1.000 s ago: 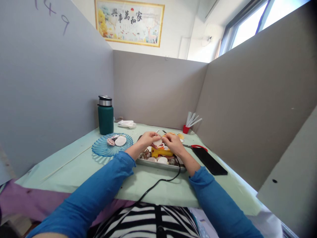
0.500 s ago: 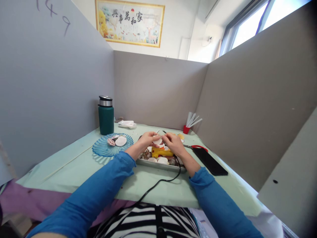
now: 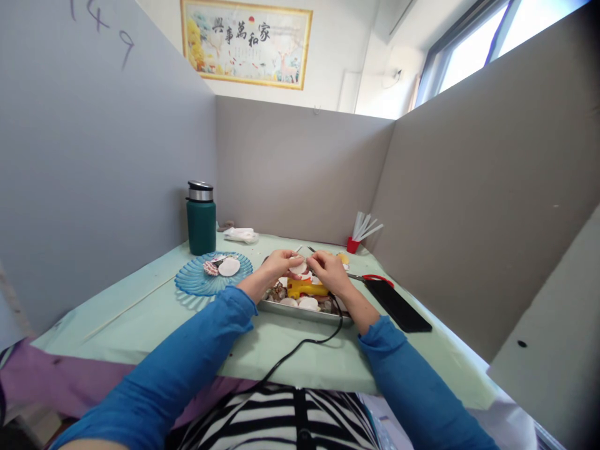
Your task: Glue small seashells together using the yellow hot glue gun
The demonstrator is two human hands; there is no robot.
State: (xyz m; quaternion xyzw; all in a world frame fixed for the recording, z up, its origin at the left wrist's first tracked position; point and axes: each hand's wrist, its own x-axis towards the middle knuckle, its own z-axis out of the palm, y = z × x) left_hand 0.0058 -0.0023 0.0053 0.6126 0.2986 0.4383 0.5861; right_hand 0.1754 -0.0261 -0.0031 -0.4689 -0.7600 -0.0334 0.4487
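Note:
My left hand (image 3: pixel 280 265) is closed around the edge of a small white round piece (image 3: pixel 298 267), which looks like a flat shell. My right hand (image 3: pixel 328 270) is pinched at the right side of this piece; whatever lies between its fingertips is too small to make out. Both hands are above a metal tray (image 3: pixel 304 314) of shells. In the tray lies a yellow glue gun (image 3: pixel 307 288), its black cord (image 3: pixel 300 344) running over the front rim toward my body.
On the left, a blue fluted plate (image 3: pixel 187 281) bears a white disc and striped shells, with a green bottle (image 3: pixel 201 225) behind. Scissors with red handles (image 3: pixel 379 279) and a black phone (image 3: pixel 398 306) lie right. A red cup (image 3: pixel 353 244) holds white sticks. Grey partitions (image 3: pixel 300 169) enclose the table.
The white round piece is turned slightly in my fingers. Both hands stay in nearly the same place; the rest looks unchanged.

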